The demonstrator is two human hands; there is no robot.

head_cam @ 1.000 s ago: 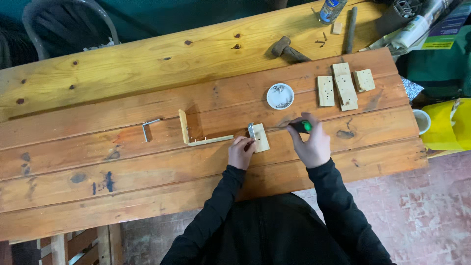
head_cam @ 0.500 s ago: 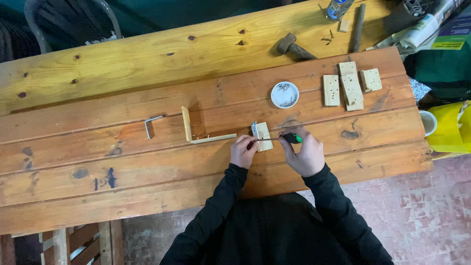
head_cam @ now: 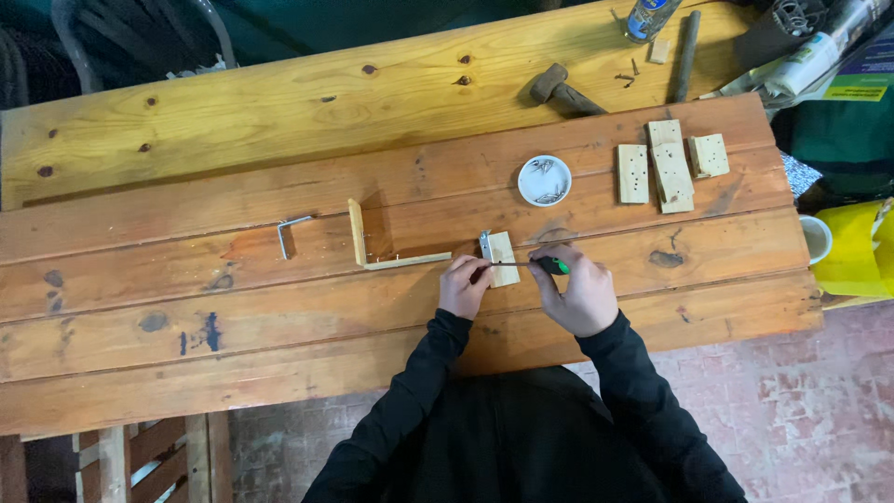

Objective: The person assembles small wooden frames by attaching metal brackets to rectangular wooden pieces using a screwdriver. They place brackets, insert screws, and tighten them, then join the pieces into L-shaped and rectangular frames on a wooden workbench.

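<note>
Wooden planks make up the big brown tabletop, with a paler plank along its far side. On it, left of the hands, lies an L-shaped wood piece, and farther left a small bent metal bracket. Three flat wood blocks with little holes lie side by side near the far right. Just left of them sits a small white dish with screws in it. A hammer lies on the pale plank.

The right hand has its fingers wrapped around a screwdriver with a green and black handle. The thin shaft points left. The left hand has its fingers pressed on a small wood block, holding it near the middle of the tabletop. A little metal piece sits on the block's left edge. The screwdriver's tip meets the block.
</note>
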